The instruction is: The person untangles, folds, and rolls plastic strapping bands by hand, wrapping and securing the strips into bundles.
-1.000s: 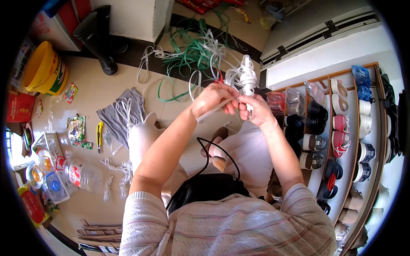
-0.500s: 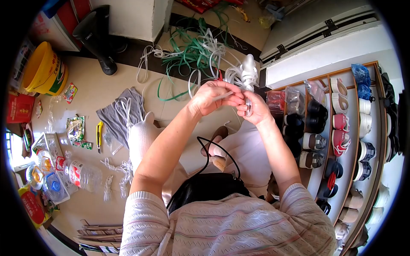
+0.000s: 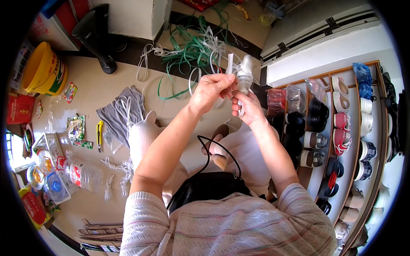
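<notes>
The left hand point(image 3: 208, 92) pinches and seemingly guides a flat white plastic strip point(image 3: 230, 64); the right hand point(image 3: 250, 109) grips a rounded white bundle point(image 3: 246, 67) needing steadiness.

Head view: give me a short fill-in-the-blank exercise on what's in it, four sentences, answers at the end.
1. The left hand pinches a strip whose colour is ____.
2. The knife lies on the ____, to the left of the cloth.
3. The shoe rack stands on the ____ side of the picture.
4. The tall boot near the top left is ____ in colour.

Missing words: white; floor; right; black.
</notes>
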The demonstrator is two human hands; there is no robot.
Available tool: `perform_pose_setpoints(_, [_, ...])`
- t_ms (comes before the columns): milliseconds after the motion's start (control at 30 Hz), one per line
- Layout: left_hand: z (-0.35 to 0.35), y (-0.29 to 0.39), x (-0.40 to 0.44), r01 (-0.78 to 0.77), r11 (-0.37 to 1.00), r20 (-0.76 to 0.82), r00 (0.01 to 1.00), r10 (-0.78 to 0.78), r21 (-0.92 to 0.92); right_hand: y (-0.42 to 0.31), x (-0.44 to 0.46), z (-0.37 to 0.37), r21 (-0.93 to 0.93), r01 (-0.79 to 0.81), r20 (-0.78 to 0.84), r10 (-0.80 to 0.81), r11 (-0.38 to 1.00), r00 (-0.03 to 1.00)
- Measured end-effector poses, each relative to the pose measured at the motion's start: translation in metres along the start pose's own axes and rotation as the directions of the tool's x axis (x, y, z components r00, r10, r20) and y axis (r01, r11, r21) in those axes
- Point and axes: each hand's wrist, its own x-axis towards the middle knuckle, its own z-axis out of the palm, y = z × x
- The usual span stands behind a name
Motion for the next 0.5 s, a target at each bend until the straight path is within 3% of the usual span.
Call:
perform_pose_setpoints(100, [0.002, 0.005, -0.001, -0.032, 0.986, -0.134, 0.991, 0.009, -0.164, 0.002, 0.001, 0.003, -0.005, 0.009, -0.041, -0.009, 1.0, 0.999])
perform_pose_setpoints(233, [0.002, 0.007, -0.003, 0.128, 0.984, -0.084, 0.99, -0.118, 0.123, 0.004, 0.003, 0.003, -0.05, 0.059, -0.062, -0.062, 0.997, 0.996])
perform_pose_setpoints(333, [0.0, 0.005, -0.003, 0.231, 0.904, -0.061, 0.973, -0.224, 0.36, 0.005, 0.002, 0.006, -0.068, 0.127, -0.069, -0.132, 0.99, 0.989])
perform_pose_setpoints(500, [0.009, 0.001, -0.005, 0.262, 0.908, -0.046, 0.964, -0.261, 0.326, 0.009, 0.007, 0.009, -0.147, 0.221, -0.11, -0.238, 0.964, 0.965])
